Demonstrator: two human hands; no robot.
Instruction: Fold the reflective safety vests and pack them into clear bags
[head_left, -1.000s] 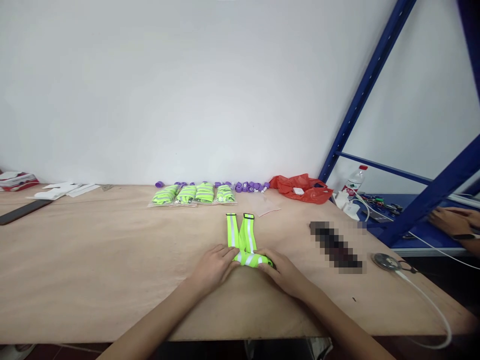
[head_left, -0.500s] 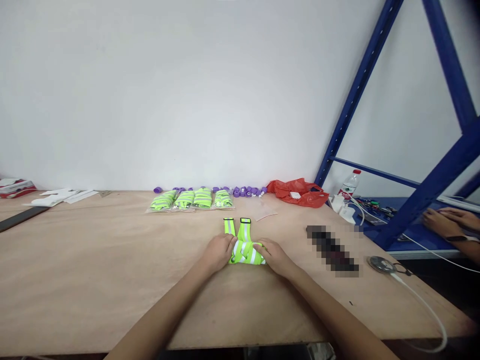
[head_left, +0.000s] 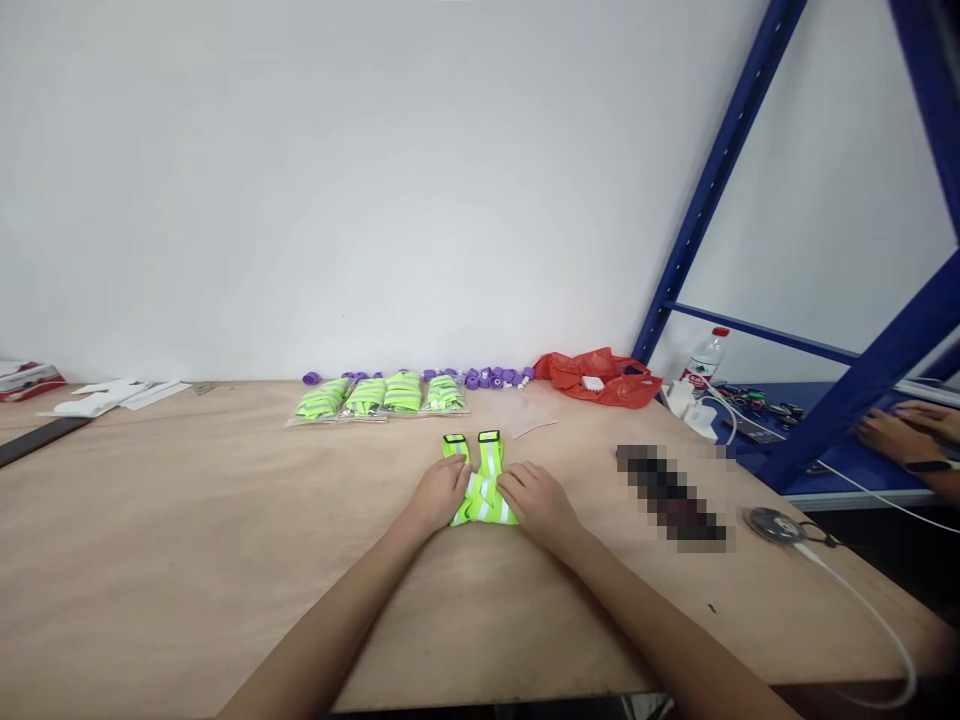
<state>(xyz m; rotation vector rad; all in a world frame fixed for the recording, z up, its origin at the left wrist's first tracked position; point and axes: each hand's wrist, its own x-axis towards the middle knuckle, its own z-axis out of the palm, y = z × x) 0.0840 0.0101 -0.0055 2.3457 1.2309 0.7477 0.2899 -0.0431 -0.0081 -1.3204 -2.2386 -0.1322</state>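
Head view: I have both hands down on the table (head_left: 187, 560), pressed on a neon yellow reflective strap (head_left: 480, 490) lying just ahead of me at 12 o'clock. My left hand (head_left: 442, 492) lies on its left side, fingers curled over the folded part; my right hand (head_left: 534, 500) covers its right side the same way. Both are pinching the folded strap against the wood rather than lifting it. Two strap ends with black tips stick out past my fingers, pointing away at 12.

Further out at 11 o'clock sit four clear bags (head_left: 379, 396), each with a folded strap of the same yellow inside. Behind them runs a row of small purple caps (head_left: 487, 377). At 1 o'clock a red plastic bag (head_left: 600, 377) holds something white. Beside it stands a water bottle (head_left: 703, 358) with a red label; I cannot read the writing. At 3 o'clock another person's hands (head_left: 900, 432) rest on a blue shelf (head_left: 855, 480). At 9 o'clock lie white papers (head_left: 112, 395)
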